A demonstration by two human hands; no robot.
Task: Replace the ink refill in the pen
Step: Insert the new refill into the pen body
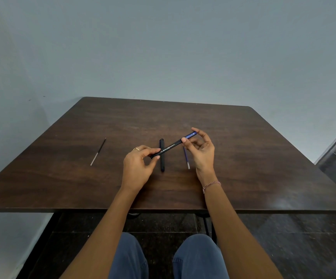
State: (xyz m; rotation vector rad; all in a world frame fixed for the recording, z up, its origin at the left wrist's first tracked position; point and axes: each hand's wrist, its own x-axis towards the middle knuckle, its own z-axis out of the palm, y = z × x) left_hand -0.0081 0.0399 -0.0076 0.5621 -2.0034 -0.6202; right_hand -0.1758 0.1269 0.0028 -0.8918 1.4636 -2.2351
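One dark wooden table is set against a blue-grey wall. Laid on it are one black refill, one blue refill and one dark barrel. One pen is pinched above them by left hand and right hand.

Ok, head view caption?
Left hand and right hand pinch an Octane pen; black pen, black refill and blue refill lie on table.

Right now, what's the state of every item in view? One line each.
Octane pen: off the table, held slanted between both hands, looks in one piece.
Left hand: fingers pinch the pen's black end.
Right hand: thumb and forefinger pinch the pen near its blue end.
Second dark pen: flat on the table, untouched.
Blue refill: loose on the table, partly hidden by the right hand.
Black refill: loose on the table, far left, untouched.
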